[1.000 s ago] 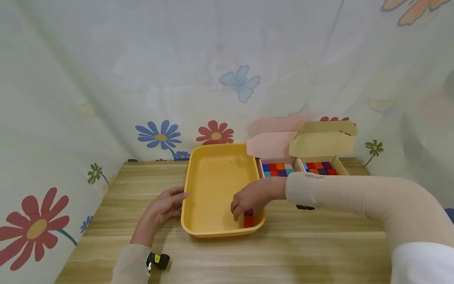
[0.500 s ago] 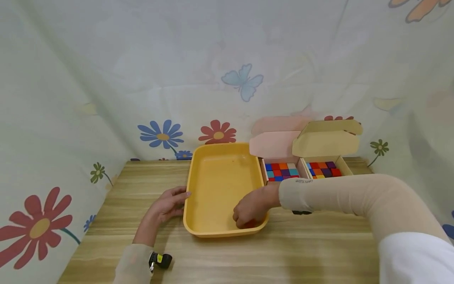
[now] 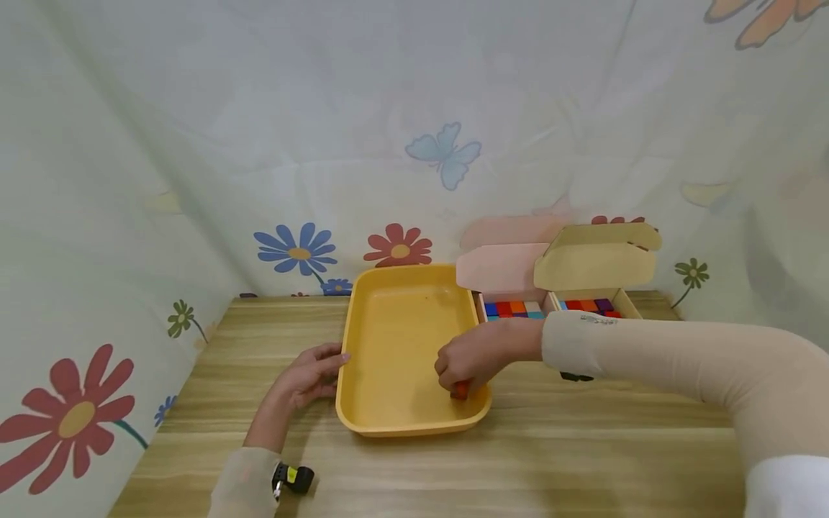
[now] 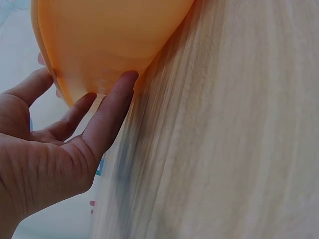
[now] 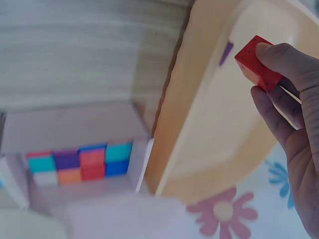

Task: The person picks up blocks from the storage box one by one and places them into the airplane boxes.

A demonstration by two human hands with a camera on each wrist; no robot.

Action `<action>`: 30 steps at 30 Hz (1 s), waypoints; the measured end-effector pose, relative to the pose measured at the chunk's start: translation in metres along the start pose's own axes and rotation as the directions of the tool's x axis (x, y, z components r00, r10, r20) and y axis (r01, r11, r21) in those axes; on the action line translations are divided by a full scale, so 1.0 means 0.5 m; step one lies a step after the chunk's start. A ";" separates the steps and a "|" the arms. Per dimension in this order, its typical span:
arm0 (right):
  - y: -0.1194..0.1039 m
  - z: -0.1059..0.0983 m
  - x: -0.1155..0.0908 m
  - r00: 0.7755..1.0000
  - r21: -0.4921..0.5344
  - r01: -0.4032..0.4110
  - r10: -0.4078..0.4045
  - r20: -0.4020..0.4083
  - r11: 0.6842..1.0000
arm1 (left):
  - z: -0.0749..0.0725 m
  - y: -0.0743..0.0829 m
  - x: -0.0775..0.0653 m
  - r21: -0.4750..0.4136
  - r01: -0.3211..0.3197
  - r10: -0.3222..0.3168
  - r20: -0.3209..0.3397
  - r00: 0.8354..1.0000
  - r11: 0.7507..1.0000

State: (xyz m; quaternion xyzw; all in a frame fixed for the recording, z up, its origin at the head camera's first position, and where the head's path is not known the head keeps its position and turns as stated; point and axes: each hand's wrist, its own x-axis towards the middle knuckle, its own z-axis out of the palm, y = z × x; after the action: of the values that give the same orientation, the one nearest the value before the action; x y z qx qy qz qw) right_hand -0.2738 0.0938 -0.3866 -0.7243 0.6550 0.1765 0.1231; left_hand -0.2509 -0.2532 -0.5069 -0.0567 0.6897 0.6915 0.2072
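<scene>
My left hand (image 3: 309,375) holds the left side of a yellow tray (image 3: 395,324). In the left wrist view its thumb hooks over the rim while the other fingers touch the outer wall. Over the tray's near right corner, my right hand (image 3: 478,355) pinches a red cube (image 5: 253,62) between thumb and fingers. The head view shows only a small part of that cube below the fingers. A purple block (image 5: 226,53) is partly visible inside the tray in the right wrist view, beside the side wall.
Right of the tray stand a pink box (image 3: 501,266) and a yellowish box (image 3: 596,262), lids raised, both containing several coloured cubes. The right forearm partly covers them. A flower-printed curtain (image 3: 291,173) hangs behind the wooden table (image 3: 414,475).
My right hand first lowered toward the tray's near right corner, where red and purple cubes showed. Now it has risen slightly with a red cube. My left hand keeps its place.
</scene>
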 end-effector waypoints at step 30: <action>0.065 0.140 -0.412 0.814 0.310 -0.515 0.569 -0.115 0.799 | -0.001 -0.002 -0.002 -0.012 -0.001 0.001 0.007 1.000 1.000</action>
State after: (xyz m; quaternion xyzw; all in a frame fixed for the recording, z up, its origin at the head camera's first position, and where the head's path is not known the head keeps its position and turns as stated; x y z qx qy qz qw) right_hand -0.3289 0.3052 -0.3625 -0.4964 0.8619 0.0406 0.0955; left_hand -0.2499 -0.2538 -0.5075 -0.0550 0.6847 0.6960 0.2091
